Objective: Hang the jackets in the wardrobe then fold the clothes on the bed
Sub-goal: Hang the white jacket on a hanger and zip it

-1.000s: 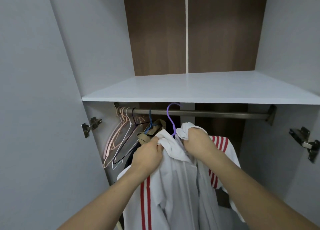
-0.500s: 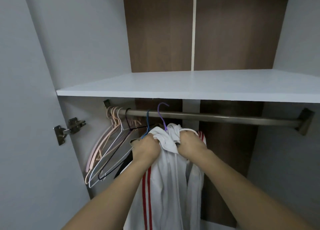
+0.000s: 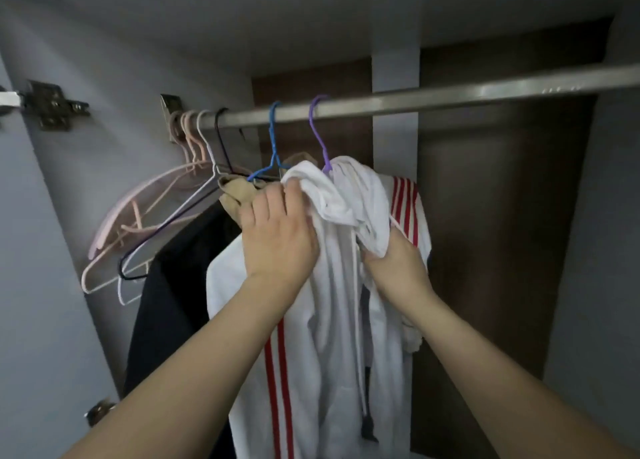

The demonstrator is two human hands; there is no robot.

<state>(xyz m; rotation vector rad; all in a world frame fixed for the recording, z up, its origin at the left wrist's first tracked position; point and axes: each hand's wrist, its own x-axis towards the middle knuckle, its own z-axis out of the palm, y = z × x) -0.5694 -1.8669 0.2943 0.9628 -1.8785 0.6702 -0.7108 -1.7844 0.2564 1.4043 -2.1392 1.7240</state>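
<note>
White jacket with red stripes hanging from purple hanger, hook set over the metal rod inside the wardrobe. Left hand raised at the collar, fingers curled round a bunch of white fabric near the hanger's neck. Right hand lower and to the right, gripping the fold of hood or collar from beneath (fingertips hidden in the cloth). Both forearms bare, reaching up from the bottom edge.

Just left on the same rod: blue hanger carrying a tan garment, touching the left hand's knuckles; dark garment hanging below and left of it. Further left, bunched against the rod bracket: several bare hangers, pink, white and one dark, tilted. Door hinge on the left wall. Brown back panel behind.
</note>
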